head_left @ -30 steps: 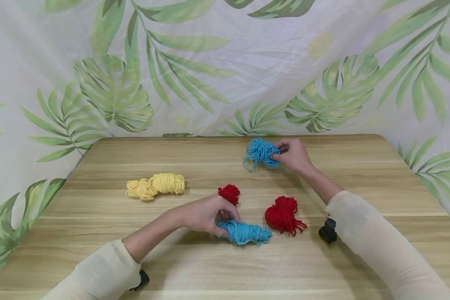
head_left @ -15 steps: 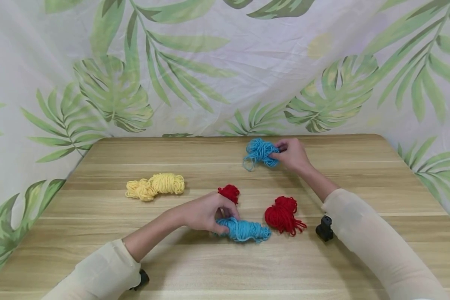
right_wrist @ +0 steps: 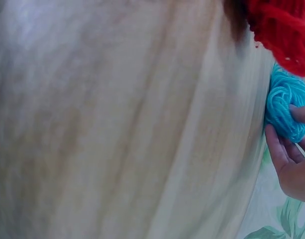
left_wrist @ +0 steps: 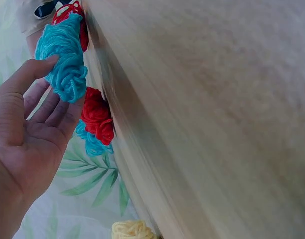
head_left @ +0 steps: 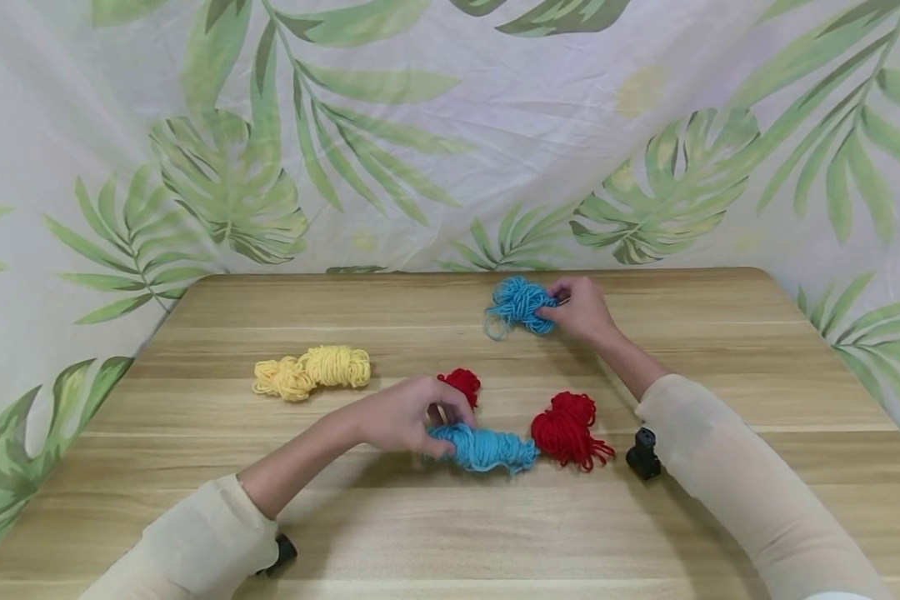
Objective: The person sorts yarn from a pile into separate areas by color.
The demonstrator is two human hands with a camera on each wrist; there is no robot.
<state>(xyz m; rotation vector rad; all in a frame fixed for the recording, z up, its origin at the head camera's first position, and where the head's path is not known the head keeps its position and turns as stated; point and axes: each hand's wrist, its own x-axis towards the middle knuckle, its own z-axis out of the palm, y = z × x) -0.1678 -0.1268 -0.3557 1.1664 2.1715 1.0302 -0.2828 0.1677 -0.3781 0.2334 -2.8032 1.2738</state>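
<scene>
Left hand point(head_left: 412, 414): grasping the left end of an elongated light-blue yarn skein point(head_left: 489, 450), thumb on the near side, fingers on the far side. Compared with one second earlier, hand and skein have shifted slightly toward the far side of the wood-grain table point(head_left: 450, 533). The skein's right end now lies just beside the larger red yarn bundle with loose looped ends point(head_left: 566, 429); contact cannot be confirmed.

Right hand point(head_left: 583, 310): pinching the right side of a rounded blue yarn bundle point(head_left: 516, 302) near the table's far edge. Hand and bundle have moved marginally left; the cream right sleeve point(head_left: 735, 467) has likewise shifted left.

Unchanged in position: the pale-yellow, two-lobed yarn skein point(head_left: 315, 372) at left, and the small red yarn bundle point(head_left: 462, 385), partly hidden behind the left hand.
</scene>
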